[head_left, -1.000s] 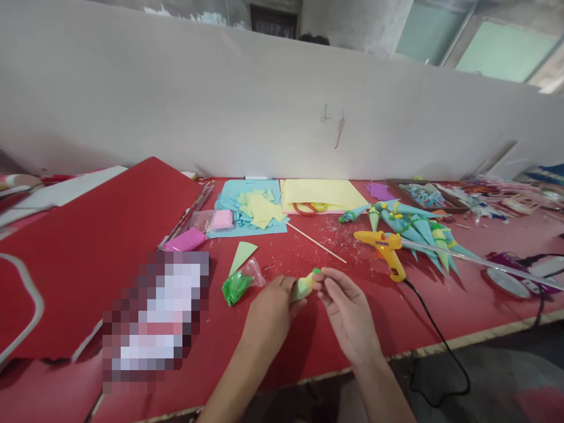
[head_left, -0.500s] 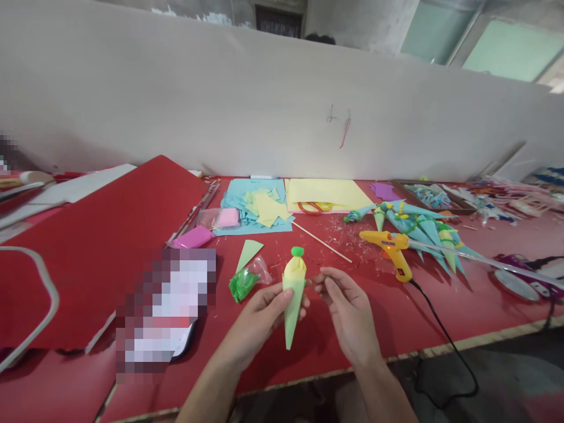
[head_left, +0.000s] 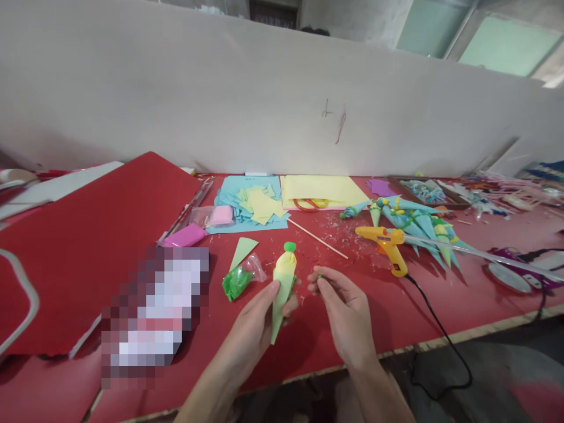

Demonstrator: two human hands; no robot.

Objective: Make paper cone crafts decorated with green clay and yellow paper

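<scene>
Between the thumb and fingers of my left hand (head_left: 259, 314) is a light green paper cone (head_left: 282, 294), its point down and tilted a little. A yellow ball-like top (head_left: 287, 260) fills its mouth, with a flattened green clay ball (head_left: 289, 247) on that. My right hand (head_left: 346, 308) is apart from the cone, to its right, pinching a tiny piece of green clay (head_left: 319, 277) between thumb and fingertips. Beyond my left hand lie a bag of green clay (head_left: 238, 283) and a flat light green paper piece (head_left: 244, 252).
A yellow glue gun (head_left: 388, 244) lies at the right, its black cord over the table edge. Behind it are several finished blue and green cones (head_left: 423, 226). A thin wooden stick (head_left: 318, 238), paper cutouts (head_left: 259, 202), pink clay packs (head_left: 185, 236) and a red board (head_left: 97, 252) lie around.
My left hand has tilted the cone and shifted it slightly left. The gap to my right hand has widened, and the green bit in its fingers shows more. The whole view has shifted slightly.
</scene>
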